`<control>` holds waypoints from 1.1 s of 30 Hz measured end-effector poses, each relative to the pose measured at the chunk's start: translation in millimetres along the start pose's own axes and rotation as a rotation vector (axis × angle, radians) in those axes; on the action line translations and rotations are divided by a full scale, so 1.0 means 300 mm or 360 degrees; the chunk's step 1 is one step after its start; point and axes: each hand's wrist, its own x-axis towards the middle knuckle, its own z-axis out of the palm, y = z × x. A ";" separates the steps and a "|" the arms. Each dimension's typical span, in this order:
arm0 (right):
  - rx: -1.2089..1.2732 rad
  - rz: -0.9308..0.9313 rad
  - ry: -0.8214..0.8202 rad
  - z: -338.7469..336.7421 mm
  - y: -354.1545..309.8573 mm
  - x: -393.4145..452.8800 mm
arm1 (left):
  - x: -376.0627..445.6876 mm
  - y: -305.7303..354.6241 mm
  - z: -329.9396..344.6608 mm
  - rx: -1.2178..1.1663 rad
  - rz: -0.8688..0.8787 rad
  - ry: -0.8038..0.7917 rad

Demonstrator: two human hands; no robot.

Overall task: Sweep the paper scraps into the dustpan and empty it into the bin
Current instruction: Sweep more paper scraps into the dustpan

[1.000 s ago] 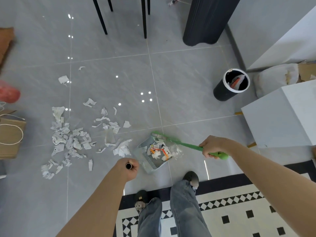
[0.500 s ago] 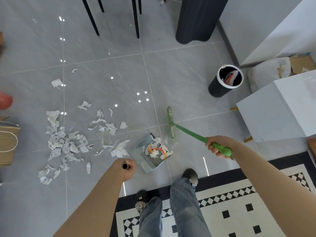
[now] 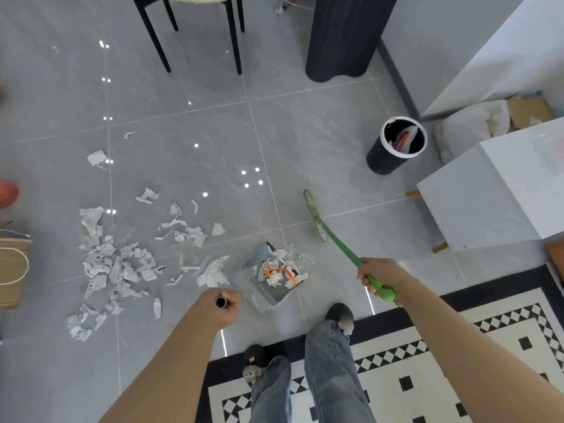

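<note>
On a glossy grey tiled floor (image 3: 305, 132), a person stands at the edge of a black-and-white patterned rug (image 3: 427, 361), both hands closed on cleaning tools. The left hand (image 3: 221, 306) is fisted around the top of a dark tubular handle (image 3: 220, 301), seen end-on; the rest of the shaft is hidden below the fist. At roughly two o'clock from that hand, the grey plastic dustpan (image 3: 268, 280) rests on the tiles, holding white paper bits, orange strips and a piece of clear film. The right hand (image 3: 380, 274) is wrapped around the lower end of a bright green broom (image 3: 338, 242), whose shaft runs toward eleven o'clock to a narrow head lying against the floor, just at one o'clock from the dustpan and apart from it.

Outward at nine o'clock from the dustpan, torn white paper scraps (image 3: 119, 264) are scattered across the tiles, densest in a loose heap well to the left, with stray pieces further up toward ten o'clock. The black cylindrical bin with a white rim (image 3: 393, 148) stands well apart at one o'clock from the broom head, some rubbish visible inside. A white cabinet (image 3: 494, 190) sits to its right, black chair legs (image 3: 164, 41) and a dark ribbed column (image 3: 341, 38) at twelve o'clock, and a brown paper bag (image 3: 12, 270) at the far left edge.
</note>
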 end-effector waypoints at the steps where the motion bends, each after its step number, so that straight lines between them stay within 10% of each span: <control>1: -0.0100 -0.0011 0.0014 -0.005 -0.001 0.004 | -0.001 0.002 0.002 -0.0022 -0.0008 -0.0009; 13: -0.1014 -0.0063 -0.0155 0.157 0.131 -0.023 | 0.001 0.000 0.016 -0.0052 -0.0016 0.0052; 33: -0.1036 -0.0117 -0.0025 0.192 0.035 0.070 | 0.008 -0.005 -0.006 0.0011 0.0047 0.0041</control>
